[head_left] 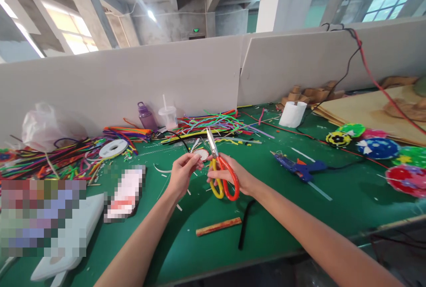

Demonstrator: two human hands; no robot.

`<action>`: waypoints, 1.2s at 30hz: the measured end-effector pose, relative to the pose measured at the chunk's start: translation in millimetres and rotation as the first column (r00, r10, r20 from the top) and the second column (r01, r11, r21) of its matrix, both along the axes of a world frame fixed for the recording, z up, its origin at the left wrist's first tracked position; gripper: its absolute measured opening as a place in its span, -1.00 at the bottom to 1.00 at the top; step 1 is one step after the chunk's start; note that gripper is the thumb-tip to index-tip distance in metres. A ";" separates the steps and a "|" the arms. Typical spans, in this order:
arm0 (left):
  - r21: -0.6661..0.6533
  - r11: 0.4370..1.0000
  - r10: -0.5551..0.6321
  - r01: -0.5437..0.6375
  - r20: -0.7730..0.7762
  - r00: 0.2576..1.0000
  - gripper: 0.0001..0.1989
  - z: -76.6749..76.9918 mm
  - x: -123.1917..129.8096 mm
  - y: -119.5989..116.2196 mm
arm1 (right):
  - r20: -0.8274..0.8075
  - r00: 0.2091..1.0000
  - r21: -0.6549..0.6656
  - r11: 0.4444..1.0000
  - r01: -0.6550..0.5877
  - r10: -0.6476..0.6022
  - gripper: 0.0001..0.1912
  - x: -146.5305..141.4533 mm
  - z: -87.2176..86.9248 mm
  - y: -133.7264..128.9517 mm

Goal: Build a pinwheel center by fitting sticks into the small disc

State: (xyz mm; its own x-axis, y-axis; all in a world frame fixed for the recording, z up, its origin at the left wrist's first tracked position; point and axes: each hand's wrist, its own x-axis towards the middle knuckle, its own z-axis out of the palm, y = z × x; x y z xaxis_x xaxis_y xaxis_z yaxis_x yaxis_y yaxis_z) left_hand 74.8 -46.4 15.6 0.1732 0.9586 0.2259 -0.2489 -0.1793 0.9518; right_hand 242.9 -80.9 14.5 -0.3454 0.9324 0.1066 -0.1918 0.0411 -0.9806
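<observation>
Near the middle of the green table (273, 233), my left hand (184, 172) pinches a small round whitish piece with a reddish edge (201, 154). Just to its right, my right hand (229, 174) holds scissors with one orange and one yellow handle (232, 186). The scissor blades point up and look nearly closed, close beside the round piece. Some fingers of my right hand are behind the handles. Below the hands lie a brownish-red stick (218, 226) and a black strip (245, 226).
A blue glue gun (297, 167) lies on the right, beyond it colourful flower pieces (378, 148). Behind my hands are piled pipe cleaners (213, 123), a purple bottle (147, 117) and a lidded cup (168, 118). A white spool (113, 148) sits at the left.
</observation>
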 end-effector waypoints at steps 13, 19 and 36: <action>0.011 0.997 0.070 -0.071 0.067 0.995 -0.82 3.4 -3.6 2.2 | -0.122 0.993 -0.087 0.996 0.001 -0.012 -0.52 28.9 -1.2 12.5; 0.015 0.990 0.140 -0.141 0.044 0.989 -0.80 5.0 -2.1 1.8 | -0.187 0.974 -0.162 0.974 -0.156 0.125 -0.58 24.1 -2.9 9.7; 0.127 0.992 0.017 0.023 -0.309 0.951 -0.79 -1.3 -1.6 -3.4 | -0.341 0.909 -0.135 0.970 0.204 -0.239 -0.55 28.5 0.6 17.9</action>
